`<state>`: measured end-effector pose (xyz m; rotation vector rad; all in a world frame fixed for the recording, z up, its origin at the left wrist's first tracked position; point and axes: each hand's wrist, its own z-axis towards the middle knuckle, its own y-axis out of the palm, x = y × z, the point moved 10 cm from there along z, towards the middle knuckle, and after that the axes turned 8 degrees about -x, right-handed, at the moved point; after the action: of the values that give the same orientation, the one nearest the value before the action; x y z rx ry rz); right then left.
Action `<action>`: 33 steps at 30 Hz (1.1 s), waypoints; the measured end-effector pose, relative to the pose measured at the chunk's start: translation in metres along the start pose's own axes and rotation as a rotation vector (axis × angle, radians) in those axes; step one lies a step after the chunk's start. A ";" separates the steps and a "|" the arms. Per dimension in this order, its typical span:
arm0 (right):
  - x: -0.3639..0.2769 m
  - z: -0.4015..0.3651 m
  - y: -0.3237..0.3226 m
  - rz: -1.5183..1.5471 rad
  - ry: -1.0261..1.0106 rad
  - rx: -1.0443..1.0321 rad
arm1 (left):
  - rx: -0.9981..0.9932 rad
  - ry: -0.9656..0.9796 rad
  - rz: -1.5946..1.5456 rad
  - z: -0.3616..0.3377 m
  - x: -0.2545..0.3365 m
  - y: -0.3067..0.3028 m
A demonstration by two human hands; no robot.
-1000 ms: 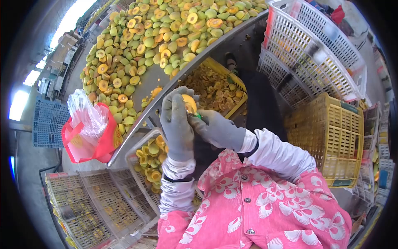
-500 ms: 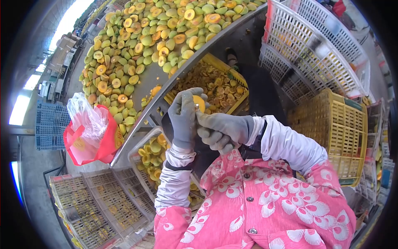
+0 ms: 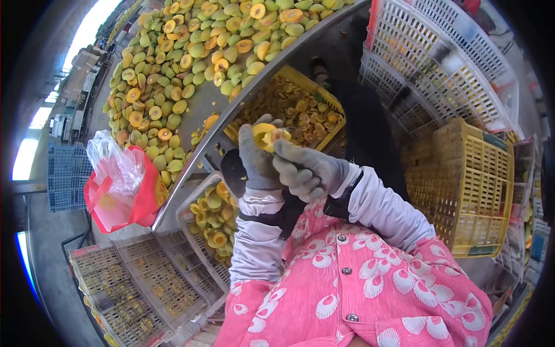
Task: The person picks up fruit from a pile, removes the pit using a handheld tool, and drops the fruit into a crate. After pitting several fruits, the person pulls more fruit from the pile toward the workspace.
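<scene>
Grey gloves cover both hands, which meet above a yellow crate (image 3: 335, 104) of cut fruit scraps. Fingers of my left hand (image 3: 257, 153) are curled round a yellow-orange fruit half (image 3: 263, 134), its cut side showing. My right hand (image 3: 306, 169) is closed at the fruit's right edge, where a pale piece (image 3: 276, 135) shows at the fingertips; any tool inside that fist is hidden. Left of the hands, a white crate (image 3: 186, 218) holds hollowed fruit halves (image 3: 214, 217).
Halved green-yellow fruit (image 3: 167, 69) covers the metal table, whose raised rim (image 3: 217, 128) runs diagonally past my left hand. A red bag (image 3: 147, 199) sits at its near corner. White crates (image 3: 428, 63) and a yellow crate (image 3: 483, 191) stand right; more crates (image 3: 127, 283) lie lower left.
The fruit half has tilted and shifted slightly left and up, and a pale piece now stands out from its middle. My right forearm has moved left; the view has shifted a little.
</scene>
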<state>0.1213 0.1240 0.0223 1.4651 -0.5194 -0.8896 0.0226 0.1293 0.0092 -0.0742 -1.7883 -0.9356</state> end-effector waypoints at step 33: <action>-0.053 -0.071 -0.224 -1.182 0.042 1.164 | 0.726 -0.099 1.970 0.131 0.228 -0.332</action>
<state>0.1009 0.2351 -0.1900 2.9751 -0.0205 -1.5576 -0.3311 -0.1024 -0.0042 -1.1350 -1.1455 1.0928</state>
